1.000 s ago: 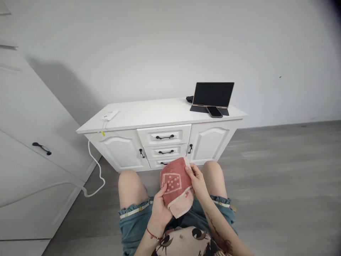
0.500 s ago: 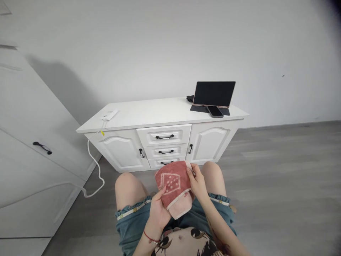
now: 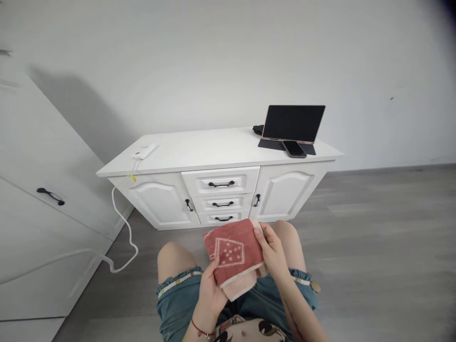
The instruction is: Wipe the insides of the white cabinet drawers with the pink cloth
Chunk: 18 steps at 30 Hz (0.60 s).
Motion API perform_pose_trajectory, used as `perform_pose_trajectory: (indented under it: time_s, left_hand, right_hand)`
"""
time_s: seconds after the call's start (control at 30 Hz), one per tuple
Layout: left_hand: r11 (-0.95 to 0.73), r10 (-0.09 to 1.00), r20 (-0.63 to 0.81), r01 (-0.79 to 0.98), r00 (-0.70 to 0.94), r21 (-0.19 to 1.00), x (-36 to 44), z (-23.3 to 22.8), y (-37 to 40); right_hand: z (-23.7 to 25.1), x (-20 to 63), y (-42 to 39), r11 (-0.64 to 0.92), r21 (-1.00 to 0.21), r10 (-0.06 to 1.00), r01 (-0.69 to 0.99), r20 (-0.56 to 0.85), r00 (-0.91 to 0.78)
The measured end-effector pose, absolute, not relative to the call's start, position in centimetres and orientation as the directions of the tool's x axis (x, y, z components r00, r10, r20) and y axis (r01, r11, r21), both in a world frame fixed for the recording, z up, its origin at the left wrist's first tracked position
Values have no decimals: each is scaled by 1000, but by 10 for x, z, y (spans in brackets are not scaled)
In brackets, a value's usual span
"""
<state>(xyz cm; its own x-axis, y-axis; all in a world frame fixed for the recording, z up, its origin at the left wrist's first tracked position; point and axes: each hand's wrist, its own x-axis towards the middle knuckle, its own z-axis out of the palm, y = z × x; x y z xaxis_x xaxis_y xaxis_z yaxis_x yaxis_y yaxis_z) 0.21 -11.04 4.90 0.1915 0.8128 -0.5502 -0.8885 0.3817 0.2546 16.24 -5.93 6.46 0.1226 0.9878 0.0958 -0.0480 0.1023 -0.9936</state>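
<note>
A folded red towel [image 3: 233,254] with a pale pink border and a white house motif is held above the lap, between the knees, of a seated person in teal shorts [image 3: 178,297]; it is gripped at its lower left edge by the left hand [image 3: 213,289], thumb closed over the cloth, and pinched at its upper right corner by the fingers of the right hand [image 3: 273,251]. Ahead, a white sideboard [image 3: 199,154] is seen against the wall, with a propped tablet [image 3: 294,124] and a dark phone [image 3: 294,149] at its right end and a white charger [image 3: 143,152] at its left end, its cable [image 3: 123,228] trailing to the floor.
</note>
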Motion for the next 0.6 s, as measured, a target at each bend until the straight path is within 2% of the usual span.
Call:
perform_pose_trajectory:
  time_s: [0.1,0.2,0.3,0.37,0.5,0.6]
  left_hand:
    - [406,820,-521,-882,238,237,7,50,-109]
    - [390,851,-472,-879,230,273,11,48,-108]
    - [367,870,-444,-883,214,293,13,40,-105]
    - [373,867,-439,-890,234,262,11,33,-103]
    - [478,807,-467,-865,362,155,5,25,-96]
    - [515,771,-515,-843,374,158,1,28,-90]
  right_hand:
    - [55,166,-52,5,-992,988,-127,-15,155]
    - [42,164,-45,-115,-959,981,-258,-150,121]
    - [25,154,-43,-258,-863,963,-435,-268,-40]
    - [14,142,-45,-370,-772,928,-517,-332,-168]
    - [3,121,-53,-513,-640,858,-572,-409,-312]
    - [8,115,-56,-533,-605,846,-592,-395,-358]
